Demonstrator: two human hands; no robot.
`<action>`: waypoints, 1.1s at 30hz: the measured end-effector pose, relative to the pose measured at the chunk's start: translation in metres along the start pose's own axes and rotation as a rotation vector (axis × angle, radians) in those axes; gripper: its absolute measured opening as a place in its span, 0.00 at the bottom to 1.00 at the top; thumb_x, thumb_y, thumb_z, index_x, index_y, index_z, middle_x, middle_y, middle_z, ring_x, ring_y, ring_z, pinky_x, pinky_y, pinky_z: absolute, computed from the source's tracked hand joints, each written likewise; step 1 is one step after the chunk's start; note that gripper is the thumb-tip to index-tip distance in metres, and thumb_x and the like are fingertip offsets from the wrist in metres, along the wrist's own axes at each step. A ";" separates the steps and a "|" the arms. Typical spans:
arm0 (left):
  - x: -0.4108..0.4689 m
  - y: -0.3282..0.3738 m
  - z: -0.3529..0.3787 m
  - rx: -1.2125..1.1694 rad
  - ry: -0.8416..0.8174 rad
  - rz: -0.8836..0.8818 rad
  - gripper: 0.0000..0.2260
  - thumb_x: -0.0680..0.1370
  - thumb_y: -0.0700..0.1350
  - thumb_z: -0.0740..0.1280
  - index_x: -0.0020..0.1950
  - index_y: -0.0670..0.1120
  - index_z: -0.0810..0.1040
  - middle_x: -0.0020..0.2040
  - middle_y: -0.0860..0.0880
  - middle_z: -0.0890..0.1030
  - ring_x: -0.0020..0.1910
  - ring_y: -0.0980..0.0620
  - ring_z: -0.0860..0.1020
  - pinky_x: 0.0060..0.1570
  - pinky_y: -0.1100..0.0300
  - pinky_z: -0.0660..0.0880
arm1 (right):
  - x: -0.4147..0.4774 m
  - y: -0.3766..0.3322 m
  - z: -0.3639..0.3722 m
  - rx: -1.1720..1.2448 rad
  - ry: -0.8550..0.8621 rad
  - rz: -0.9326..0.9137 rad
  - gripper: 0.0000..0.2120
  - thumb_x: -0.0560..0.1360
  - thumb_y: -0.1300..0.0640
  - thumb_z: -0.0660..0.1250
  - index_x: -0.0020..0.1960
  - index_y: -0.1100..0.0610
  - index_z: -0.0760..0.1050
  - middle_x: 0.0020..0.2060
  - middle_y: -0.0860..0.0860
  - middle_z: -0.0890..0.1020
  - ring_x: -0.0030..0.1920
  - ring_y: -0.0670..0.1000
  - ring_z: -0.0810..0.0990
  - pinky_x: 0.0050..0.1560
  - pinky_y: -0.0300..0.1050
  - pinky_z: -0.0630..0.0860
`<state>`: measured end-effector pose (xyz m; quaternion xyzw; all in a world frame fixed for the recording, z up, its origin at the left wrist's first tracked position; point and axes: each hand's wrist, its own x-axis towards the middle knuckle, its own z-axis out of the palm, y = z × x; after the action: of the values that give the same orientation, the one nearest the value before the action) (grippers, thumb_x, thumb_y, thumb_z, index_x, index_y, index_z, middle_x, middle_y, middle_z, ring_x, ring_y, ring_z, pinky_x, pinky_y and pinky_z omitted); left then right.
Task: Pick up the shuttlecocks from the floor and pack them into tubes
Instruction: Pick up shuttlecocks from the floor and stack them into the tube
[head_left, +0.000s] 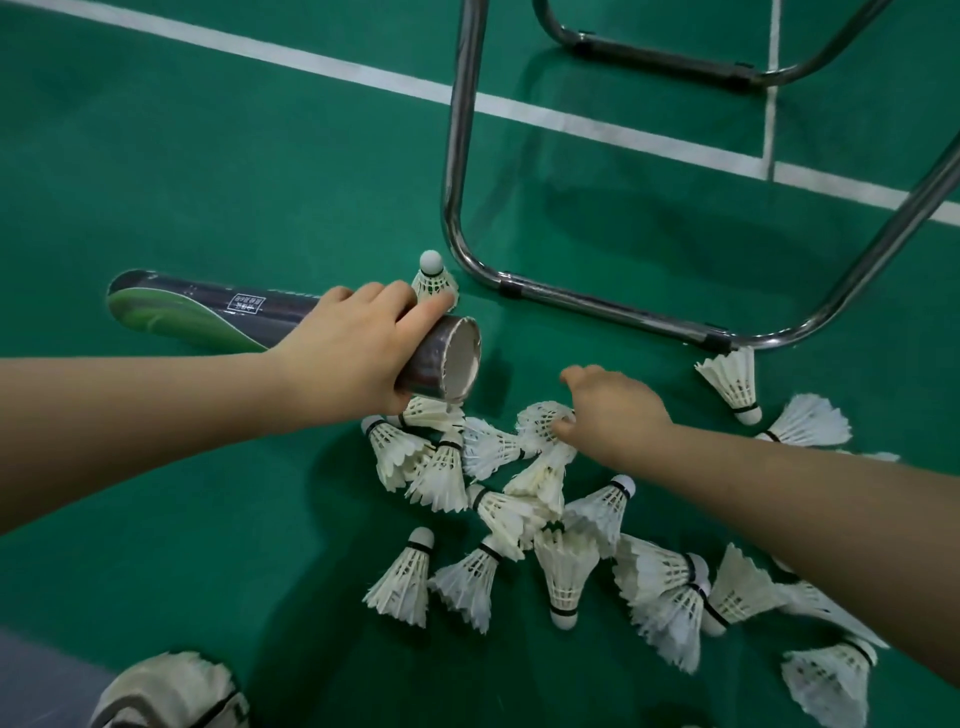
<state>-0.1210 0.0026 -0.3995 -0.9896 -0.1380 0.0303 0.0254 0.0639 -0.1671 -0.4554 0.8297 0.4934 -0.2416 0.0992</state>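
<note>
My left hand (353, 353) grips a dark shuttlecock tube (218, 312) near its open end (460, 364), which faces right and is held just above the floor. Several white feather shuttlecocks (519, 519) lie in a loose pile on the green floor below and to the right of the tube. My right hand (613, 410) reaches into the top of the pile and its fingers pinch one shuttlecock (540, 423) by the feathers. One more shuttlecock (434, 278) stands upright just behind the tube, partly hidden by my left fingers.
A chrome tube chair frame (597, 304) stands on the floor right behind the pile. White court lines (363, 78) cross the green floor (208, 182) further back. A beige shoe (166, 691) shows at the bottom left. More shuttlecocks (732, 382) lie at the right.
</note>
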 end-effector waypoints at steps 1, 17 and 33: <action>0.000 0.001 0.000 -0.001 -0.004 -0.002 0.41 0.57 0.49 0.76 0.66 0.44 0.62 0.45 0.41 0.76 0.40 0.39 0.77 0.38 0.47 0.76 | 0.002 0.002 0.003 -0.007 -0.008 0.018 0.13 0.76 0.51 0.59 0.57 0.56 0.68 0.47 0.53 0.76 0.42 0.53 0.75 0.35 0.43 0.71; 0.008 0.013 -0.014 -0.175 -0.096 -0.156 0.39 0.65 0.52 0.71 0.72 0.48 0.58 0.55 0.45 0.72 0.53 0.42 0.72 0.50 0.49 0.71 | -0.019 0.003 -0.098 1.311 0.122 -0.230 0.07 0.72 0.65 0.66 0.41 0.54 0.78 0.32 0.47 0.81 0.34 0.45 0.76 0.40 0.38 0.73; 0.018 0.020 -0.041 -0.305 -0.033 -0.227 0.38 0.65 0.53 0.71 0.71 0.50 0.58 0.56 0.45 0.71 0.54 0.43 0.72 0.53 0.48 0.72 | -0.041 -0.035 -0.084 1.012 0.487 -0.319 0.13 0.65 0.61 0.58 0.43 0.44 0.70 0.42 0.39 0.76 0.44 0.39 0.74 0.48 0.33 0.70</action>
<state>-0.0952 -0.0133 -0.3603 -0.9595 -0.2521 0.0222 -0.1239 0.0432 -0.1477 -0.3593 0.7208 0.4440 -0.2616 -0.4635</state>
